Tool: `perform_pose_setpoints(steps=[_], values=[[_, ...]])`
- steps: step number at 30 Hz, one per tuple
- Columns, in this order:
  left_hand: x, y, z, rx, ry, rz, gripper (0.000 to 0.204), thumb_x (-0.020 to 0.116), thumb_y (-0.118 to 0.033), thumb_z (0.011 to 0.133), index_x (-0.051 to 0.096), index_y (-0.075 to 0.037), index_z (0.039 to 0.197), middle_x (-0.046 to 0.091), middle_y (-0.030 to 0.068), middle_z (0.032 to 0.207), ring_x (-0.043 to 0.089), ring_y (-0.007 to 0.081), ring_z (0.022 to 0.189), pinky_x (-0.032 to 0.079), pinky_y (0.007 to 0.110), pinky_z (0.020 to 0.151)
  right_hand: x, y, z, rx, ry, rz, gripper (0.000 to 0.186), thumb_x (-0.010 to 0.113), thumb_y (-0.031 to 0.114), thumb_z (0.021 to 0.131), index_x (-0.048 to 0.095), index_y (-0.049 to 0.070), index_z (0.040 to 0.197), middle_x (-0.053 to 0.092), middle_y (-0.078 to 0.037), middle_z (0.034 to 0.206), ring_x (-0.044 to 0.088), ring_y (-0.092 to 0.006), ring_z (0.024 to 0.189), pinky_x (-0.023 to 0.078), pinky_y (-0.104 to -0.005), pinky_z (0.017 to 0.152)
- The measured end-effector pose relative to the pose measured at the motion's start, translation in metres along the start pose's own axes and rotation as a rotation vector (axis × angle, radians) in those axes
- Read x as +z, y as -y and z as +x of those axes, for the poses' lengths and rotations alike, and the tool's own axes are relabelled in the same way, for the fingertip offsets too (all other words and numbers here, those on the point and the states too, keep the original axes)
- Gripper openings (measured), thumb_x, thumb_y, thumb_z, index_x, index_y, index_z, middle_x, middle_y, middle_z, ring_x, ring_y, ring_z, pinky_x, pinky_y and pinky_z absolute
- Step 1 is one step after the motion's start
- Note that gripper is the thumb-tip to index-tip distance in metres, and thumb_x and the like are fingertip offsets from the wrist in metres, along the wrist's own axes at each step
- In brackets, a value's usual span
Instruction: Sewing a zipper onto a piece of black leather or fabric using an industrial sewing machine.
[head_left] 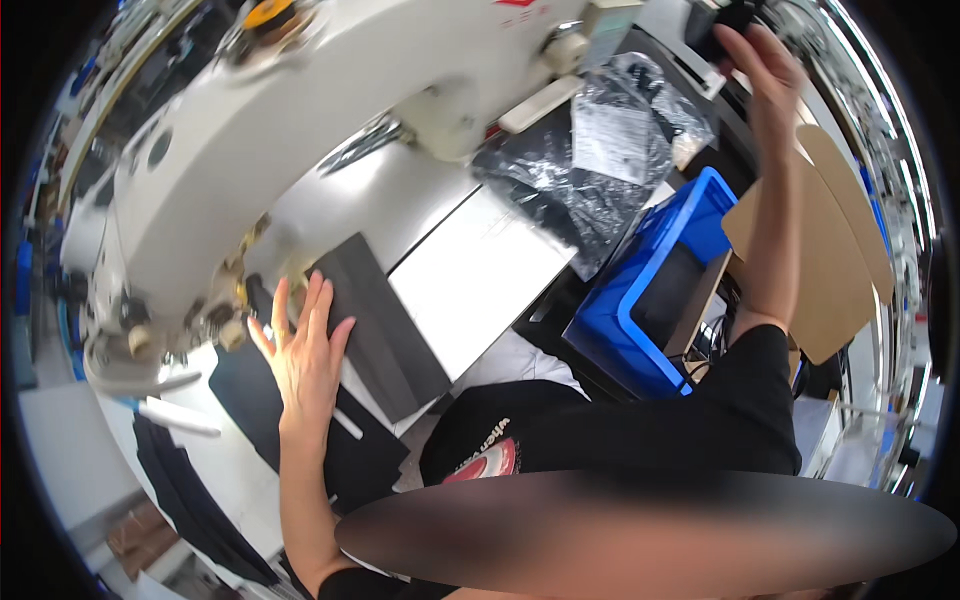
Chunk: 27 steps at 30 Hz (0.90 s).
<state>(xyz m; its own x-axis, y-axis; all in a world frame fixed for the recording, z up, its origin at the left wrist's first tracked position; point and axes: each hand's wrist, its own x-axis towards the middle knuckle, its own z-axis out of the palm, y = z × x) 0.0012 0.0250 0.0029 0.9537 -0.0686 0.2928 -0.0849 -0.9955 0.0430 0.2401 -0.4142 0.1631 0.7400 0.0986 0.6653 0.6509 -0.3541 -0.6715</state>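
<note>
My left hand lies with its fingers spread by the sewing machine's needle area. Its fingertips touch the edge of a dark grey rectangular panel, which rests flat on the machine bed. Beneath that hand and wrist spreads a black cut piece of material with a narrow pale slot in it. Far to the right, my arm is stretched out and my right hand has its thumb and fingers drawn together beside a black object. What those fingers hold, if anything, is too blurred to name.
The white sewing machine arches over the bed. A clear plastic bag of dark material with a paper sheet lies behind the white work surface. To the right are a blue crate and brown cardboard. Black strips hang at left.
</note>
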Motion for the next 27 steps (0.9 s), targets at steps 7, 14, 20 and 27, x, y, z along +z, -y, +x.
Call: perform_pose_setpoints(steps=[7, 14, 20, 27], values=[[0.008, 0.006, 0.0, 0.015, -0.051, -0.049, 0.048, 0.069, -0.038, 0.084, 0.058, -0.011, 0.122, 0.057, -0.0026, 0.134, 0.038, 0.0252, 0.133, 0.031, 0.056, 0.099, 0.142, 0.122, -0.084, 0.768, 1.12, 0.54, 0.024, 0.074, 0.016, 0.084, 0.054, 0.004, 0.083, 0.05, 0.003, 0.058, 0.059, -0.011, 0.046, 0.045, -0.022, 0.044], [0.009, 0.003, -0.001, 0.031, -0.144, -0.068, 0.047, 0.074, -0.036, 0.079, 0.062, -0.011, 0.117, 0.056, -0.0025, 0.131, 0.036, 0.0247, 0.134, 0.025, 0.065, 0.104, 0.289, 0.068, -0.121, 0.643, 1.191, 0.509, 0.023, 0.065, 0.024, 0.092, 0.061, 0.002, 0.09, 0.058, 0.001, 0.07, 0.057, -0.0059, 0.057, 0.045, -0.0203, 0.053], [0.012, 0.001, -0.001, -0.007, -0.111, -0.153, 0.044, 0.072, -0.035, 0.083, 0.063, -0.011, 0.118, 0.057, -0.0043, 0.134, 0.035, 0.0242, 0.137, 0.028, 0.066, 0.099, 0.245, 0.022, -0.079, -0.087, 0.947, -0.262, 0.013, 0.063, 0.013, 0.089, 0.066, 0.001, 0.093, 0.066, -0.009, 0.077, 0.061, -0.0158, 0.059, 0.049, -0.0293, 0.057], [0.012, -0.004, -0.001, 0.001, -0.157, -0.074, 0.044, 0.071, -0.039, 0.081, 0.065, -0.01, 0.113, 0.057, -0.002, 0.128, 0.038, 0.0244, 0.132, 0.029, 0.065, 0.102, 0.223, 0.038, -0.085, -0.63, 0.544, -0.488, 0.014, 0.06, 0.006, 0.081, 0.068, 0.007, 0.093, 0.065, -0.008, 0.085, 0.065, -0.0288, 0.065, 0.053, -0.037, 0.059]])
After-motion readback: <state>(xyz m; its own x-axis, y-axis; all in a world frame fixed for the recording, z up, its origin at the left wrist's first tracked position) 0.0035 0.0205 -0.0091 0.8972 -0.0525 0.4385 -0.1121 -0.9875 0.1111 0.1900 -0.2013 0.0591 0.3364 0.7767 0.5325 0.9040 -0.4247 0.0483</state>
